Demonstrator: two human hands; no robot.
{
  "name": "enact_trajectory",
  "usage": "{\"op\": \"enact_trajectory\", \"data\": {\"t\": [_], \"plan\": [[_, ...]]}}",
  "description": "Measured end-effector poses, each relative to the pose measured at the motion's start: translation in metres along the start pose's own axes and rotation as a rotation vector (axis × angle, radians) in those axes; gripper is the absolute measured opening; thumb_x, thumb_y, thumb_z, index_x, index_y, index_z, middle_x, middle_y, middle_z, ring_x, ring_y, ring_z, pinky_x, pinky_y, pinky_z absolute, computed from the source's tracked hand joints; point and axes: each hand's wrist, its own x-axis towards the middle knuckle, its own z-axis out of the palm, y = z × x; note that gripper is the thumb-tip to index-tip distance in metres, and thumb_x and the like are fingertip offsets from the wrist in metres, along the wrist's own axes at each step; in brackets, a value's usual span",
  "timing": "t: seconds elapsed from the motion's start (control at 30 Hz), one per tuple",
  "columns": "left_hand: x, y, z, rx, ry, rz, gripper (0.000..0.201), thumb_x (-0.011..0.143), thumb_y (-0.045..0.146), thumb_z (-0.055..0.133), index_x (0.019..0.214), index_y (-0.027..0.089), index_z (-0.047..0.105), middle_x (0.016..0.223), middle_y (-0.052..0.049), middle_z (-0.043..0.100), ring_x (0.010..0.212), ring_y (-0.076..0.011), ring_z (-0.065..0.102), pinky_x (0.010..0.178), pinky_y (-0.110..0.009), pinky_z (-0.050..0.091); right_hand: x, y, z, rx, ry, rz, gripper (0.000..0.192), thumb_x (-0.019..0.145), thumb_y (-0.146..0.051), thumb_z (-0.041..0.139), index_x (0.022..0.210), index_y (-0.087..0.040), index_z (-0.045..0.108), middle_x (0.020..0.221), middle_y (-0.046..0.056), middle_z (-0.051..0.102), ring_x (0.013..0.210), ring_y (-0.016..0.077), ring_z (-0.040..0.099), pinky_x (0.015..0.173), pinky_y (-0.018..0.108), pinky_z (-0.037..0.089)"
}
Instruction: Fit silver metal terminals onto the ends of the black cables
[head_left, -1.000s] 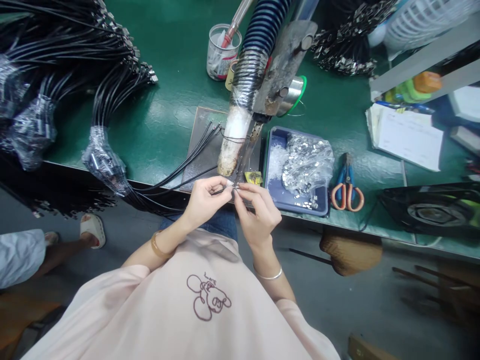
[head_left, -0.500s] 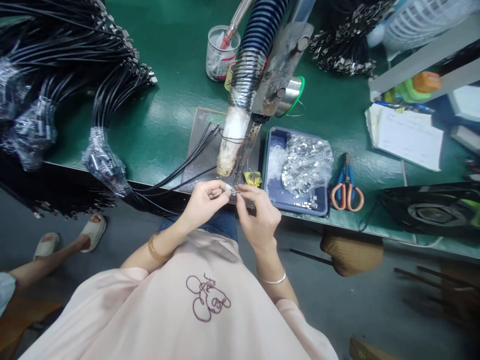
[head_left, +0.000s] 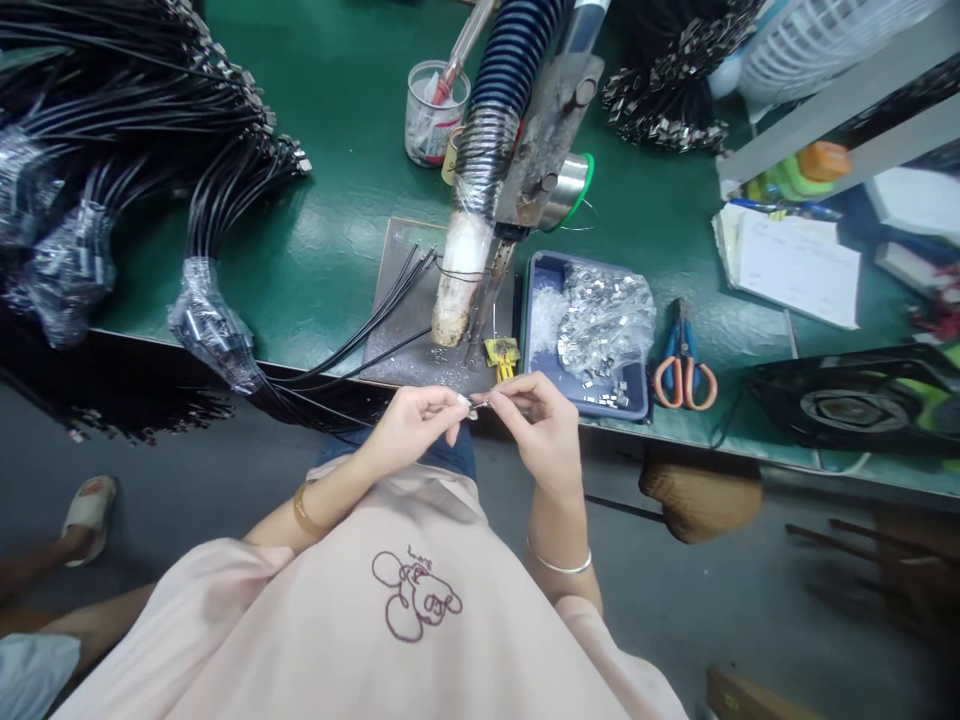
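Just in front of the table edge, my left hand [head_left: 424, 425] pinches a small metal connector [head_left: 472, 412] between thumb and fingertips. My right hand [head_left: 544, 425] is closed at the fingertips on the other side of it, at the end of a short, thin dark piece. Exactly what the right fingers grip is too small to make out. Behind the hands stands a yellow piece [head_left: 502, 352] on a dark work plate [head_left: 386, 340]. Above the plate hangs a white-wrapped hose nozzle [head_left: 461, 270]. Several black cables [head_left: 360, 345] lie across the plate's left part.
Right of the plate is a blue tray [head_left: 646, 395] with a bag of metal parts [head_left: 607, 315]. Beside it lie orange-handled pliers [head_left: 684, 365]. Wrapped cable bundles [head_left: 210, 320] fill the left. A solder spool [head_left: 566, 190] and a cup [head_left: 431, 125] stand behind; another person's foot [head_left: 90, 520] shows lower left.
Both hands have come down toward my body, away from the plate. My right hand has moved a little right, and the gap between the fingertips is wider. The other person's legs have shifted.
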Motion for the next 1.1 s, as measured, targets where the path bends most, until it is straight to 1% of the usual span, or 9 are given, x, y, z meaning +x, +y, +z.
{"op": "enact_trajectory", "data": {"t": [0.1, 0.23, 0.33, 0.43, 0.67, 0.77, 0.87, 0.97, 1.1], "plan": [[0.002, 0.004, -0.012, -0.188, -0.140, -0.196, 0.043, 0.080, 0.055, 0.072, 0.076, 0.013, 0.067, 0.050, 0.002, 0.058, 0.036, -0.0026, 0.024, 0.039, -0.021, 0.015, -0.004, -0.001, 0.000, 0.001, 0.025, -0.011, 0.013, 0.092, -0.028, 0.068, 0.081, -0.020, 0.064, 0.070, -0.003, 0.071, 0.056, 0.0128, 0.071, 0.056, 0.021, 0.057], [0.002, 0.005, -0.016, -0.251, -0.089, -0.225, 0.049, 0.074, 0.059, 0.077, 0.080, 0.011, 0.067, 0.051, 0.003, 0.059, 0.035, -0.0010, 0.020, 0.038, -0.021, 0.011, -0.012, -0.004, 0.002, -0.184, 0.190, -0.173, 0.012, 0.097, -0.025, 0.060, 0.091, -0.021, 0.070, 0.064, -0.005, 0.068, 0.041, 0.0074, 0.056, 0.044, 0.019, 0.045], [0.001, 0.005, -0.014, -0.247, -0.082, -0.213, 0.050, 0.073, 0.060, 0.078, 0.079, 0.012, 0.066, 0.051, 0.003, 0.059, 0.036, -0.0011, 0.022, 0.038, -0.021, 0.011, -0.012, -0.006, 0.003, -0.406, 0.101, -0.374, 0.011, 0.097, -0.025, 0.063, 0.094, -0.021, 0.072, 0.064, -0.003, 0.070, 0.045, 0.0078, 0.057, 0.048, 0.020, 0.045], [0.001, 0.005, -0.010, -0.213, -0.078, -0.196, 0.048, 0.074, 0.059, 0.076, 0.074, 0.012, 0.065, 0.051, 0.003, 0.058, 0.037, -0.0014, 0.025, 0.039, -0.020, 0.014, -0.009, -0.005, 0.007, -0.532, -0.029, -0.469, 0.015, 0.099, -0.024, 0.058, 0.093, -0.020, 0.071, 0.066, -0.001, 0.072, 0.049, 0.0094, 0.061, 0.054, 0.020, 0.047], [0.001, 0.001, -0.002, -0.143, 0.059, -0.135, 0.042, 0.069, 0.052, 0.081, 0.076, 0.012, 0.070, 0.047, 0.006, 0.051, 0.044, -0.0058, 0.041, 0.048, -0.021, 0.035, -0.008, -0.002, 0.006, -0.373, 0.094, -0.250, 0.011, 0.097, -0.022, 0.058, 0.089, -0.021, 0.065, 0.061, -0.004, 0.065, 0.045, 0.0091, 0.058, 0.049, 0.019, 0.045], [0.002, 0.000, -0.002, -0.122, 0.052, -0.117, 0.042, 0.072, 0.054, 0.078, 0.076, 0.012, 0.070, 0.046, 0.006, 0.050, 0.044, -0.0057, 0.039, 0.048, -0.021, 0.033, -0.008, -0.002, 0.003, -0.406, 0.012, -0.335, 0.010, 0.097, -0.024, 0.061, 0.092, -0.022, 0.069, 0.066, -0.003, 0.069, 0.045, 0.0086, 0.056, 0.051, 0.020, 0.047], [0.003, 0.001, -0.003, -0.122, 0.027, -0.118, 0.043, 0.072, 0.054, 0.078, 0.074, 0.013, 0.069, 0.045, 0.007, 0.048, 0.044, -0.0056, 0.037, 0.047, -0.021, 0.032, -0.007, -0.001, 0.003, -0.461, -0.083, -0.421, 0.015, 0.099, -0.024, 0.057, 0.091, -0.021, 0.069, 0.073, 0.000, 0.074, 0.052, 0.0096, 0.062, 0.057, 0.020, 0.049], [0.003, 0.000, -0.003, -0.138, 0.030, -0.136, 0.041, 0.070, 0.051, 0.080, 0.075, 0.012, 0.068, 0.046, 0.007, 0.047, 0.043, -0.0056, 0.038, 0.046, -0.020, 0.031, -0.007, 0.002, 0.007, -0.434, -0.081, -0.350, 0.016, 0.100, -0.023, 0.055, 0.088, -0.020, 0.066, 0.064, -0.002, 0.068, 0.050, 0.0093, 0.061, 0.054, 0.019, 0.047], [0.002, -0.001, -0.001, -0.125, 0.088, -0.138, 0.036, 0.070, 0.044, 0.080, 0.081, 0.011, 0.070, 0.049, 0.007, 0.047, 0.045, -0.0057, 0.040, 0.047, -0.020, 0.033, -0.010, 0.002, 0.007, -0.290, 0.059, -0.184, 0.011, 0.097, -0.023, 0.057, 0.089, -0.020, 0.064, 0.061, -0.005, 0.064, 0.045, 0.0080, 0.057, 0.046, 0.017, 0.044]]}}
